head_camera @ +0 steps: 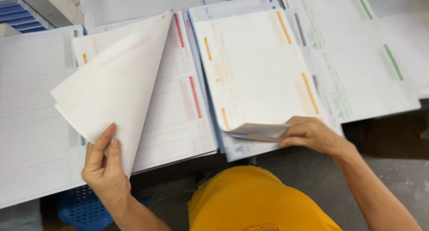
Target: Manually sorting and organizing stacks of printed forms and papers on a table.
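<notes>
The left hand (pixel 103 168) pinched a lifted white sheet (pixel 114 83); right of it, the right hand (pixel 310 135) gripped the orange-marked sheet's (pixel 257 70) curled corner.

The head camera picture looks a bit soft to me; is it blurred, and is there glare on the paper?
Head view: motion blur smears the print on the orange-marked sheet; bright even light washes out the lifted sheets in the left hand; the right hand stays fairly sharp.

paper stacks (pixel 250 70) edge to edge, lifted sheet (pixel 116 83) overhanging
</notes>
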